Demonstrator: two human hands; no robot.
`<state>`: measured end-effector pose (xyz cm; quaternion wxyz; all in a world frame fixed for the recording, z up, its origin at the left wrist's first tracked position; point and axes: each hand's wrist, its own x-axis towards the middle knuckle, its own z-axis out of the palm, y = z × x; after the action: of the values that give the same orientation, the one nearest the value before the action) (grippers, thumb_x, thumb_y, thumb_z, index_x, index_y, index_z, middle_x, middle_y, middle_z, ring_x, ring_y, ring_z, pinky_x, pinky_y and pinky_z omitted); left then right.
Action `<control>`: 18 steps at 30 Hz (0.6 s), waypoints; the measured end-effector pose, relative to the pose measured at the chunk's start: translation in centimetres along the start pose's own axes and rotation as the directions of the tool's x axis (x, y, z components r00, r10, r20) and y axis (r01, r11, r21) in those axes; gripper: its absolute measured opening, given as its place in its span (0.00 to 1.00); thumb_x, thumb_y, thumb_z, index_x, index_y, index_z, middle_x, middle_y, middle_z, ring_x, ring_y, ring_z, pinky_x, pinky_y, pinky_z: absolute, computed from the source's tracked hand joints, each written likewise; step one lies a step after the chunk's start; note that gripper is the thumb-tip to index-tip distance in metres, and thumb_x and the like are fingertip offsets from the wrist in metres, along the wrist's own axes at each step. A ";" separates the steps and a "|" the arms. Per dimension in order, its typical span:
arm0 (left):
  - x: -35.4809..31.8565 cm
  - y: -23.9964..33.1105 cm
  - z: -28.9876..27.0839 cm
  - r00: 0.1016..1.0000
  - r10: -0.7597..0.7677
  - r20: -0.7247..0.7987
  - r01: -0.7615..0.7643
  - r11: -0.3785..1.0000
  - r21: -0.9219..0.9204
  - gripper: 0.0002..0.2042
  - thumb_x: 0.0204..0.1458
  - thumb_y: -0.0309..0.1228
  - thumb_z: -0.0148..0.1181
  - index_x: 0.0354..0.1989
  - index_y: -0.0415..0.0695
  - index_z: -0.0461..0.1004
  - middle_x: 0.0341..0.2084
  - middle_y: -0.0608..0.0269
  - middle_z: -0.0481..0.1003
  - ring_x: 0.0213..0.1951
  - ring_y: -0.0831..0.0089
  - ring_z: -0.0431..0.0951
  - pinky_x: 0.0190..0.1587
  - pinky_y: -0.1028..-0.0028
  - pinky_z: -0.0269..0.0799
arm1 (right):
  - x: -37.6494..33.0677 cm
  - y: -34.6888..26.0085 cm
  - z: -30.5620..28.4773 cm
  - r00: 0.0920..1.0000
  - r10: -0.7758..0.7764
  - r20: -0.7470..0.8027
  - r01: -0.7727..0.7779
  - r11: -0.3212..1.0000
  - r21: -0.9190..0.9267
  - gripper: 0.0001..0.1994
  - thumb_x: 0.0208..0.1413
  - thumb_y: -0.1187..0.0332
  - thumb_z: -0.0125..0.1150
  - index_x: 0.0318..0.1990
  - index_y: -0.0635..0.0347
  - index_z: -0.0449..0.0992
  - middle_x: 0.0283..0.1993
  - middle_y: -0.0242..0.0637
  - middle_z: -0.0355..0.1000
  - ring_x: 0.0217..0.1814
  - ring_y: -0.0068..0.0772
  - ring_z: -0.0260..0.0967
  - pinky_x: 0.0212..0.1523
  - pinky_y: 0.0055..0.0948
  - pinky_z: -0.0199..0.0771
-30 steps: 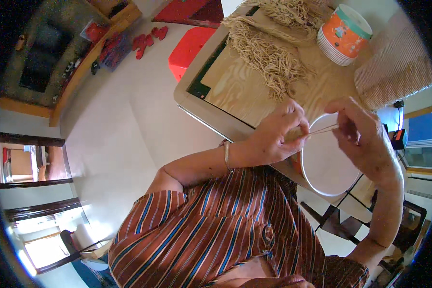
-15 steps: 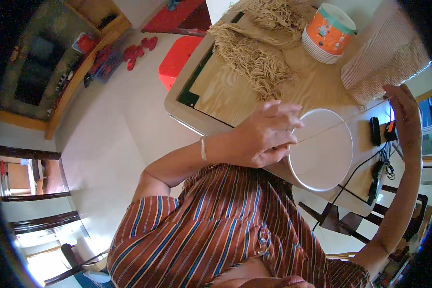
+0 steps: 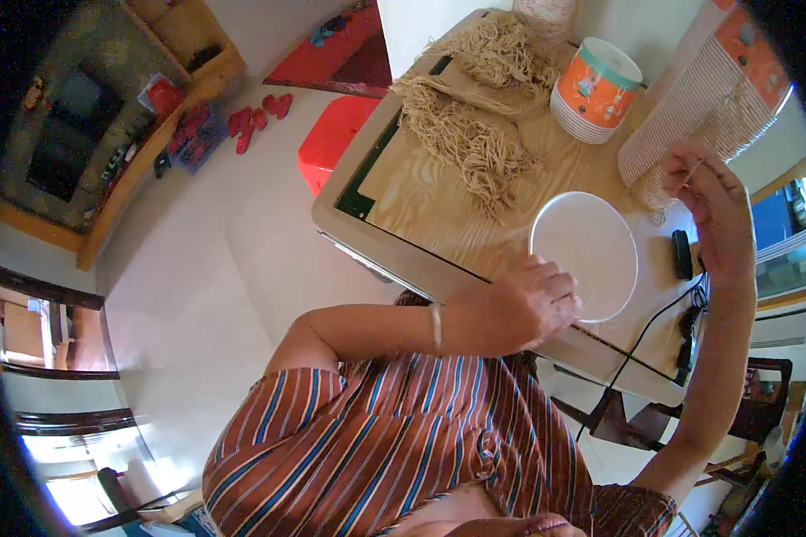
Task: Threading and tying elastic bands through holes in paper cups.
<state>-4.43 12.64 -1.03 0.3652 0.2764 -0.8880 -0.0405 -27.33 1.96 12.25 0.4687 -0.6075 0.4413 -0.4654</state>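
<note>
Between my two hands, near the close edge of the table [image 3: 403,192], sits the white-mouthed tub [image 3: 587,246], round and facing up, so no long axis to read there. My left hand [image 3: 537,309] is the nearer one, right across its front-left rim; touching or merely in front, I can't tell from here. Those fingers are curled well in, and whatever they may have hold of is hidden from me.

Over on the right, my right hand [image 3: 712,197] hangs raised, beyond the tub's far-right rim, in front of the tall stack of tubs [image 3: 667,116]. Thumb and fingertips are drawn together, pinched on what looks like a thin strand [image 3: 691,170]; its full run is too fine to follow.

And the tan yarn [image 3: 461,134]? Ahead and to the left of the tub, long axis slanting down toward it, loose ends nearest. Neither hand's on that bundle.
</note>
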 end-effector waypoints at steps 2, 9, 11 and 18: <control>0.4 1.0 0.9 0.999 -0.027 0.020 0.028 0.999 -0.039 0.09 0.50 0.35 0.60 0.35 0.44 0.73 0.33 0.59 0.72 0.39 0.61 0.73 0.44 0.63 0.69 | -0.7 -0.8 1.3 1.000 -0.006 0.027 0.007 0.999 -0.040 0.12 0.62 0.68 0.52 0.48 0.64 0.75 0.40 0.35 0.75 0.39 0.24 0.71 0.44 0.23 0.71; 2.4 -2.1 -2.9 0.949 -0.083 -0.303 0.023 0.981 -0.194 0.13 0.47 0.26 0.62 0.43 0.43 0.72 0.41 0.57 0.71 0.44 0.63 0.74 0.41 0.67 0.73 | -3.5 -0.5 3.1 0.968 0.075 0.241 -0.061 0.996 -0.064 0.15 0.62 0.62 0.52 0.39 0.67 0.77 0.34 0.38 0.75 0.36 0.28 0.73 0.40 0.28 0.73; 4.1 -3.5 -5.2 0.892 -0.316 -0.323 0.160 0.889 -0.429 0.14 0.50 0.26 0.60 0.47 0.41 0.71 0.44 0.58 0.71 0.39 0.69 0.75 0.35 0.73 0.73 | -4.0 -0.5 3.1 0.958 0.071 0.276 -0.066 0.997 -0.028 0.15 0.63 0.61 0.52 0.38 0.67 0.77 0.34 0.38 0.75 0.36 0.28 0.73 0.40 0.28 0.73; 7.9 -4.5 -5.7 0.887 -0.291 0.358 0.461 0.560 -0.688 0.22 0.57 0.32 0.58 0.60 0.43 0.64 0.40 0.64 0.72 0.28 0.82 0.74 0.30 0.81 0.71 | -4.2 -0.6 3.2 0.926 0.053 0.373 -0.065 0.998 0.019 0.17 0.64 0.60 0.50 0.34 0.67 0.76 0.32 0.38 0.74 0.35 0.30 0.72 0.40 0.29 0.72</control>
<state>-3.05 5.46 6.83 0.3365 0.2763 -0.7400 -0.5126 -24.92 6.61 11.77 0.5670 -0.6637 0.3553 -0.3344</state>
